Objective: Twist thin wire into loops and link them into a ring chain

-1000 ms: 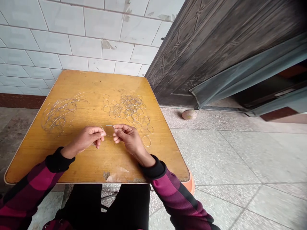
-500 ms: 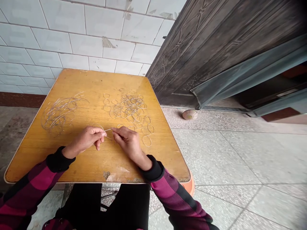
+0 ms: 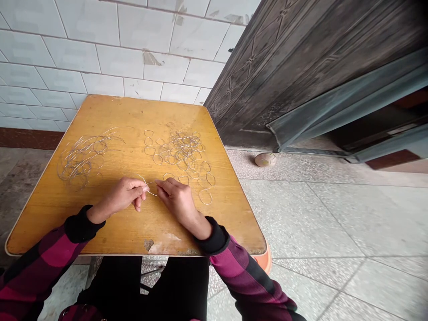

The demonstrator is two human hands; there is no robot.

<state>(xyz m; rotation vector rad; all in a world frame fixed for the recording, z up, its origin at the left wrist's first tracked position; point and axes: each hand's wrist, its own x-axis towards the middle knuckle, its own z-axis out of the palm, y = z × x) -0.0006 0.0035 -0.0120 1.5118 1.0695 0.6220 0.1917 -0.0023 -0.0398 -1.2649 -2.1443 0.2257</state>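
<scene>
Both my hands rest on a worn yellow wooden table (image 3: 133, 111) and pinch a thin piece of silver wire (image 3: 150, 188) between them. My left hand (image 3: 123, 195) grips one end with thumb and fingers closed. My right hand (image 3: 176, 198) pinches the other end, knuckles up. The wire bends in a small curve between the two pinches. A tangled heap of loose wire strands (image 3: 82, 157) lies at the table's left. A spread of finished wire loops (image 3: 180, 151) lies beyond my right hand.
A white tiled wall runs behind the table. A dark carved door (image 3: 301, 67) stands open on the right. A small round ball (image 3: 265, 159) sits on the speckled floor by the door. An orange rim (image 3: 264, 261) shows under the table's right corner.
My right hand has rotated knuckles-up and drawn closer to my left, and the wire between them now bends into a tighter curve. My left hand has barely shifted.
</scene>
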